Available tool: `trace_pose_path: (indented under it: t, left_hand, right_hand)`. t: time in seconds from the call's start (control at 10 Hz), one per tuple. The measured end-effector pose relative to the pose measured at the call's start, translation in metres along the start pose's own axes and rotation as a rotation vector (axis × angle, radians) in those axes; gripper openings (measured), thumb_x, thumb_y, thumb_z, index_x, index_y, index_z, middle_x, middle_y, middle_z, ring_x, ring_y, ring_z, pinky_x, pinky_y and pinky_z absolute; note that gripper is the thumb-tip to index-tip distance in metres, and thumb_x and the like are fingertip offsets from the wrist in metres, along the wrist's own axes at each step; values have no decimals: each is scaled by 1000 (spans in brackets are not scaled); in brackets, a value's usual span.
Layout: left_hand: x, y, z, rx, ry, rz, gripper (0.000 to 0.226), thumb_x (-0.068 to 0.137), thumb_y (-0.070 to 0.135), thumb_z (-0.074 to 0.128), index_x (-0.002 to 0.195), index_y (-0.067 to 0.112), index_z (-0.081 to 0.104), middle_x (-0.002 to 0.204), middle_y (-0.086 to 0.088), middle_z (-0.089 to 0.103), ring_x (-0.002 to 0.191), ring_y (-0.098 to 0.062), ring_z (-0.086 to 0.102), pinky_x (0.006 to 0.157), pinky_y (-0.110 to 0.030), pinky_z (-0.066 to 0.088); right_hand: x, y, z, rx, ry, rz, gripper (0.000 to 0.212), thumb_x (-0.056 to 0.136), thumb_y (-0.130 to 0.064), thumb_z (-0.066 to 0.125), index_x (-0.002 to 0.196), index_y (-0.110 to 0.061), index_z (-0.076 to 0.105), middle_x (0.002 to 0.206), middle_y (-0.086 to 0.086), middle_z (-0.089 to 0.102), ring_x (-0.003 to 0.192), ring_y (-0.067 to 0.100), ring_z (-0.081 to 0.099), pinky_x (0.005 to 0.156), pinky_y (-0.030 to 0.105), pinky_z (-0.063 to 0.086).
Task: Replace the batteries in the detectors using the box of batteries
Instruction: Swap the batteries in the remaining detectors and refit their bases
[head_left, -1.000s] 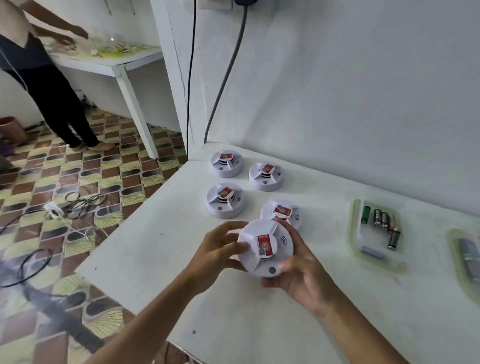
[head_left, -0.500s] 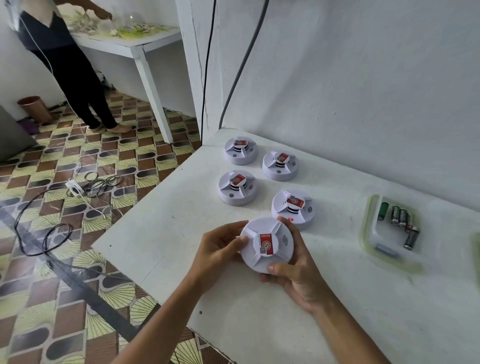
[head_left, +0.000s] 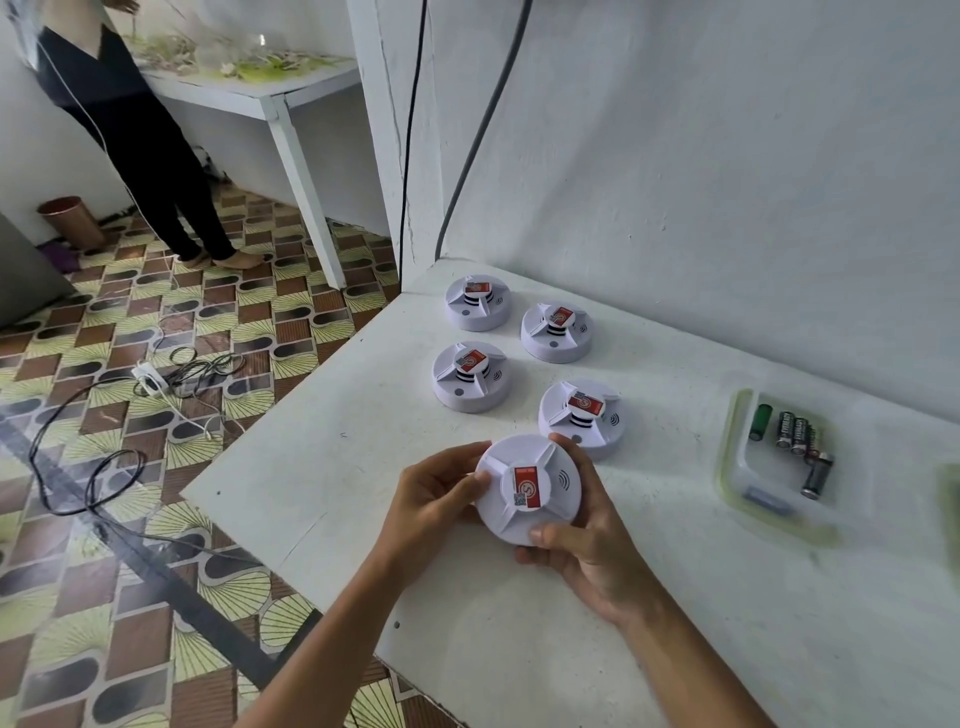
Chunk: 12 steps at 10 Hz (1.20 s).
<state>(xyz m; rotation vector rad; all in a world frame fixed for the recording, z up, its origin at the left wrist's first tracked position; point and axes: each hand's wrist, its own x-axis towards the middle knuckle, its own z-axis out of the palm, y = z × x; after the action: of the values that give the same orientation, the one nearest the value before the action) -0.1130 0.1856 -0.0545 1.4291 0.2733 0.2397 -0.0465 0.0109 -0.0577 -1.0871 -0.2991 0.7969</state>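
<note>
Item: round white plastic detector with red label (head_left: 527, 488), lifted off the white counter (head_left: 322, 467). Your left hand (head_left: 431, 506) and right hand (head_left: 587, 545) curl round its rim, likely to twist it open. Clear plastic box of batteries (head_left: 737, 467) waits well right.

- We see a white painted table (head_left: 519, 649) set into the corner of white walls.
- Four round white plastic detectors with red labels rest on it toward 11 o'clock: one nearest the corner (head_left: 477, 302), one just beside it at 3 o'clock (head_left: 556, 332), one nearer us (head_left: 471, 376), and one (head_left: 582, 418) at its 4 o'clock.
- At the table's 2 o'clock we find a clear plastic box with a greenish rim (head_left: 730, 467), holding cylindrical batteries (head_left: 795, 434).
- We make out another greenish-rimmed object (head_left: 950, 514) at the right edge, cut off.
</note>
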Motion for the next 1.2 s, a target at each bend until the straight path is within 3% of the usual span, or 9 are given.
trace_pose_path:
  t: [0.4, 0.5, 0.6, 1.0, 1.2]
  left_hand:
    - [-1, -1, 0, 28, 10, 4, 36, 86, 19, 62, 120, 8, 66, 110, -6, 74, 102, -28, 69, 82, -43, 59]
    - [-1, -1, 0, 16, 13, 0, 36, 86, 19, 61, 120, 8, 66, 111, -8, 73, 103, -29, 69, 83, -45, 58]
    - [0, -1, 0, 16, 19, -5, 35, 86, 19, 61, 119, 9, 66, 110, -8, 73, 103, -29, 69, 83, -43, 58]
    - [1, -2, 0, 26, 24, -14, 39, 85, 20, 62, 121, 7, 65, 112, -9, 72, 105, -31, 68, 86, -48, 57]
    - [1, -2, 1, 33, 26, -10, 39, 85, 19, 61, 121, 6, 65, 112, -9, 72, 105, -30, 68, 86, -46, 58]
  right_hand:
    - [-1, -2, 2, 20, 11, 0, 79, 67, 7, 64, 129, -39, 49, 117, 7, 62, 97, 27, 64, 61, 39, 55]
    - [-2, -6, 4, 137, -27, 19, 73, 65, -11, 79, 129, -36, 51, 115, 7, 65, 96, 28, 65, 62, 41, 55]
    - [-1, -8, 3, 228, -58, 51, 84, 54, -29, 89, 130, -33, 52, 117, 11, 65, 95, 30, 65, 61, 41, 54]
    - [1, -7, 2, 225, -59, 66, 86, 57, -25, 87, 134, -31, 49, 123, 17, 60, 99, 34, 63, 62, 42, 53]
    - [1, -5, -1, 226, -53, 62, 75, 64, -16, 74, 133, -32, 51, 123, 15, 60, 100, 33, 63, 64, 43, 53]
